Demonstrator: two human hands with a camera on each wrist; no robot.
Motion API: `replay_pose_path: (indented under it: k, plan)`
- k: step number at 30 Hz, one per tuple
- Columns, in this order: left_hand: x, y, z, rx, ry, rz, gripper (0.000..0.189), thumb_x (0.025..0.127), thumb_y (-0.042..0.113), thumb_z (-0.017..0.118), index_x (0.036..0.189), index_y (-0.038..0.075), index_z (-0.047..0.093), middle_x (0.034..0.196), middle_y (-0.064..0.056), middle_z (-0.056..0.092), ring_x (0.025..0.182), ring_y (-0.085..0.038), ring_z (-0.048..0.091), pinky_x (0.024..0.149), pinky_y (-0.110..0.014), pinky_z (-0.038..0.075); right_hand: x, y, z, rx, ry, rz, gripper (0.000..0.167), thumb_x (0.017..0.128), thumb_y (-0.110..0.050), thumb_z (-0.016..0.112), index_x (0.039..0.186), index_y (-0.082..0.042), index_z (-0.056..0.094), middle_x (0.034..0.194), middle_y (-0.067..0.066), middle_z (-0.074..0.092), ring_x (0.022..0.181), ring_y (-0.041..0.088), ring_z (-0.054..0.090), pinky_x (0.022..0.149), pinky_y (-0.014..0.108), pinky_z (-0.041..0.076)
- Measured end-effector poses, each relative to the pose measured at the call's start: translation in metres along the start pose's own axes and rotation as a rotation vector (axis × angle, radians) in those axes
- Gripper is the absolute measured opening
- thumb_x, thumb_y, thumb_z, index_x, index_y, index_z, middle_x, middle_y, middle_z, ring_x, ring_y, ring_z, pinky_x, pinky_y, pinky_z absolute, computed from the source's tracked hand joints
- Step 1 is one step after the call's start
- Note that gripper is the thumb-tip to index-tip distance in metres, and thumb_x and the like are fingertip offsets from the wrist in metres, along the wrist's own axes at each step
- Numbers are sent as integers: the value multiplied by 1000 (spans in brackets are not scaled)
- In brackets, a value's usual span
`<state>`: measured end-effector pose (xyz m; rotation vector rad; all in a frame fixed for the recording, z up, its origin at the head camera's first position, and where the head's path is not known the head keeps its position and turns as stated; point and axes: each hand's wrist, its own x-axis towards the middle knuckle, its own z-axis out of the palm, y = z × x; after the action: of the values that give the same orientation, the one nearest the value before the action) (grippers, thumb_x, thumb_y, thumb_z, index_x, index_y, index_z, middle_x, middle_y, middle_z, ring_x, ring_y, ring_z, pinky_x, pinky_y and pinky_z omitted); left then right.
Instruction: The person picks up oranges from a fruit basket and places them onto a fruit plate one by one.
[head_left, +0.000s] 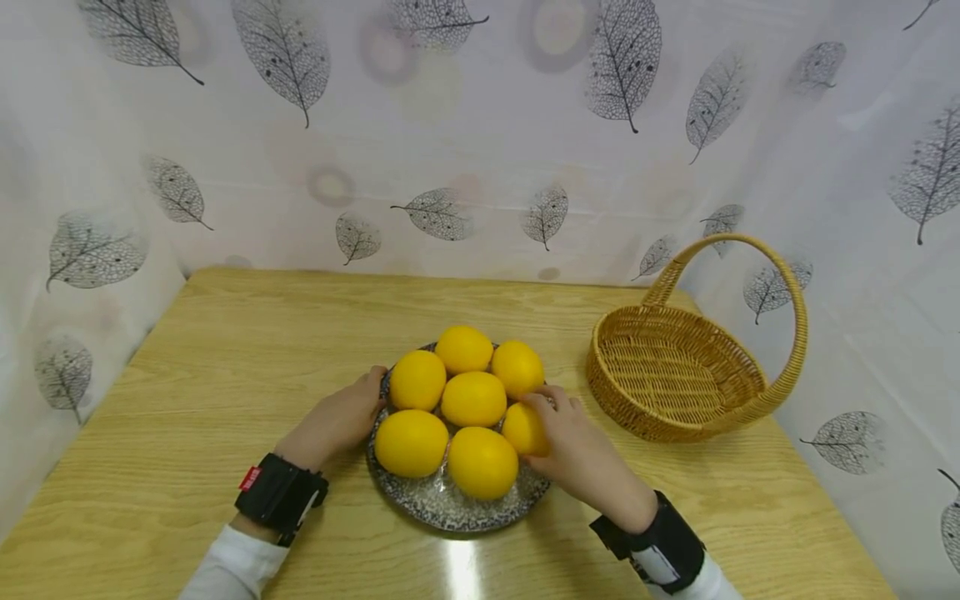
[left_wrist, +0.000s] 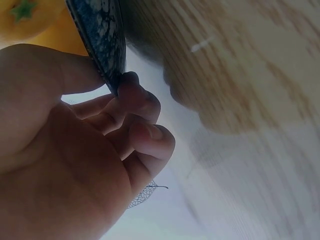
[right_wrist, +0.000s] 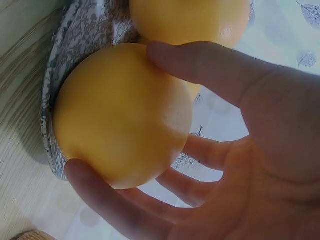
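Several yellow-orange oranges (head_left: 474, 399) lie on a round speckled plate (head_left: 442, 510) in the head view. One of them shows a green star-shaped stem end (left_wrist: 23, 10) in the left wrist view. My left hand (head_left: 352, 414) holds the plate's left rim, pinched between thumb and fingertips. At the plate's right side, my right hand (head_left: 576, 450) grips an orange (right_wrist: 122, 117), with the thumb on one side and the fingers around the other. That orange still sits within the plate's rim; whether it touches the plate is hard to tell.
A wicker basket (head_left: 678, 375) with a tall arched handle stands on the wooden table (head_left: 247, 350), right of the plate. Nothing lies inside the basket. A leaf-printed white curtain (head_left: 480, 142) hangs behind the table and along its sides.
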<state>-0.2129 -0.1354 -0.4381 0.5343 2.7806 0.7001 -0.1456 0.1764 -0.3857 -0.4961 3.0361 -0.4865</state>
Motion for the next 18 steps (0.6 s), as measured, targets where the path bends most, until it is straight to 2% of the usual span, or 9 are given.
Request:
replay_pose_path:
  k: [7, 14, 18]
  plan:
    - [-2, -1, 0, 30, 2, 6, 41, 107, 11, 48, 141, -9, 38, 138, -31, 58, 128, -43, 60, 105, -56, 53, -1, 2, 1, 58, -5, 10, 67, 81, -14, 86, 138, -5, 54, 144, 25, 48, 131, 44, 52, 101, 56, 55]
    - [-2, -4, 1, 30, 1, -5, 42, 108, 13, 45, 144, -8, 37, 142, -31, 56, 131, -43, 58, 107, -58, 51, -1, 4, 1, 84, -3, 23, 71, 80, -11, 87, 141, -5, 52, 144, 26, 47, 131, 45, 52, 103, 58, 53]
    - [0, -7, -1, 64, 5, -18, 44, 109, 14, 42, 147, -6, 36, 141, -32, 55, 128, -45, 59, 103, -59, 53, 0, 5, 1, 109, -13, 54, 77, 80, -12, 87, 145, -7, 48, 145, 27, 46, 131, 46, 52, 104, 60, 53]
